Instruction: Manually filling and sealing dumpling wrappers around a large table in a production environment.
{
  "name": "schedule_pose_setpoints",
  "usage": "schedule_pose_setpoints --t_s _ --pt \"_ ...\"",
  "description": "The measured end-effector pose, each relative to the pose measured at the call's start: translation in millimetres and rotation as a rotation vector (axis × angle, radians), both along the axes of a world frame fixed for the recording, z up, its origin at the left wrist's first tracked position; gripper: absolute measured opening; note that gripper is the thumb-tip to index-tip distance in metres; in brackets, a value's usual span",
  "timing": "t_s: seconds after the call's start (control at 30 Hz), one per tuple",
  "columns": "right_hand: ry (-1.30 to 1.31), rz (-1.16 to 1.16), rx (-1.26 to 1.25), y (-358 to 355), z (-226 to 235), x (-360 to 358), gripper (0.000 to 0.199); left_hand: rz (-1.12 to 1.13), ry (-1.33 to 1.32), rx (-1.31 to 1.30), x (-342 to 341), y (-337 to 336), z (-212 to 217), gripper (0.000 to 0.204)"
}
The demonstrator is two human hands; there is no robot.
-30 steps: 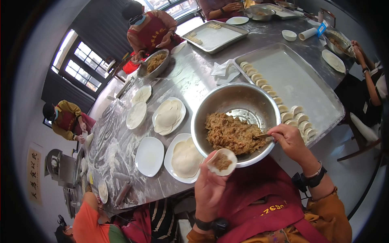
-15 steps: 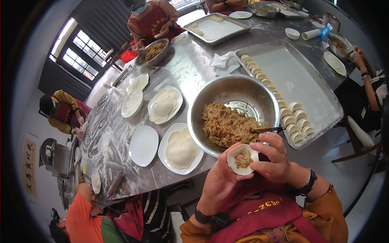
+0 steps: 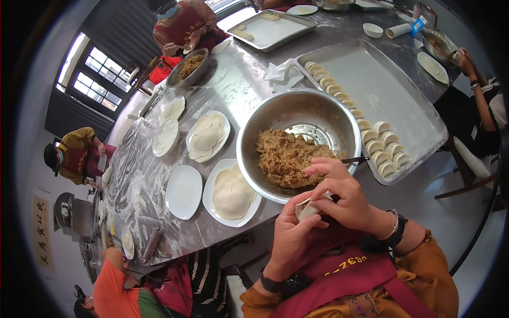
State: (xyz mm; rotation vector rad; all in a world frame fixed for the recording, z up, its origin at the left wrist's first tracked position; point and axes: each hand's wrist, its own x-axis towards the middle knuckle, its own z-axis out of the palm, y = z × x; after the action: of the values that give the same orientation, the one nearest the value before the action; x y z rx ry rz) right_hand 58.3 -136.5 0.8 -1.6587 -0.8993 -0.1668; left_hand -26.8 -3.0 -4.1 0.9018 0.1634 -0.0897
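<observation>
A dumpling (image 3: 306, 210), its pale wrapper folded up over the filling, sits between my two hands in front of the steel bowl. My left hand (image 3: 292, 233) cradles it from the left, thumb against its near side. The fingers of my right hand (image 3: 342, 195) pinch its upper right edge. Just beyond lies a brown heap of minced filling (image 3: 286, 159) in the large steel bowl (image 3: 246, 124). A dark-handled utensil (image 3: 354, 159) leans over the bowl's right rim. Most of the dumpling's far side is hidden by my fingers.
Right of the bowl, a metal tray (image 3: 408, 106) carries rows of folded dumplings (image 3: 379, 146). To the left stand a plate of round wrappers (image 3: 231, 196), a bare white plate (image 3: 184, 193) and another wrapper plate (image 3: 205, 137). Flour covers the steel table (image 3: 135, 183). Several co-workers surround it.
The flat, open wrapper with filling has been folded up between my fingers. My right hand has shifted slightly left over it, and the view has moved a little.
</observation>
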Motion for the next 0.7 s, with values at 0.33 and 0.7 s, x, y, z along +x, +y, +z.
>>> schedule_pose_setpoints --t_s 0.33,0.7 --pt "0.352 -0.123 0.195 -11 3 -7 0.009 0.162 -0.130 0.105 -3 5 0 0.037" --pt "0.309 -0.044 0.112 -9 -3 -18 0.016 0.241 -0.188 0.043 0 -1 -4 0.039"
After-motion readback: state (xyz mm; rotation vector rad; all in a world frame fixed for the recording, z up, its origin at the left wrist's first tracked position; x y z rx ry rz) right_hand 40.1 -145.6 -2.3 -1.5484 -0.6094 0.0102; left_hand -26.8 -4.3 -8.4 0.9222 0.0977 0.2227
